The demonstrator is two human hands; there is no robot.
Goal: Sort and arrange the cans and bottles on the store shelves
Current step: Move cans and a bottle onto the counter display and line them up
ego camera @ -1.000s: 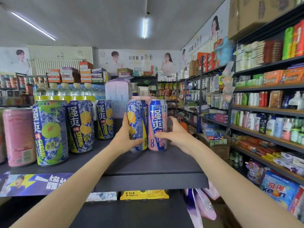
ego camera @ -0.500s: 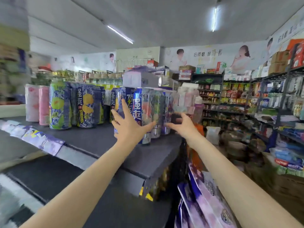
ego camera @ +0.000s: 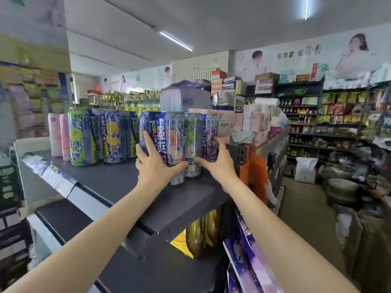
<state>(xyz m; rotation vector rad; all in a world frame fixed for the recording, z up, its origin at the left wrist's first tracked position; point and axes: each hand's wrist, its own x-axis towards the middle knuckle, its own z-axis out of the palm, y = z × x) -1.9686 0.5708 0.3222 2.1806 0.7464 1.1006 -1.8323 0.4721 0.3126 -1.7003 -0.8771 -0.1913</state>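
Observation:
Several tall drink cans stand packed together at the right end of the dark top shelf: a blue lightning can, a peach can, a green can and a purple grape can. My left hand lies spread and flat against the blue and peach cans, its thumb reaching across the peach can's base. My right hand presses the cluster from the right, fingers up along the purple can and thumb on the green can's base.
Further left on the shelf stand a lime can, lemon cans and pink cans. A carton and tissue packs sit behind. Snack bags hang below the shelf end. An aisle with stocked racks runs to the right.
The view has swung round to the shelf's right end, showing more cans in the cluster. Both hands stay on the cluster; my right hand now reaches round its far side.

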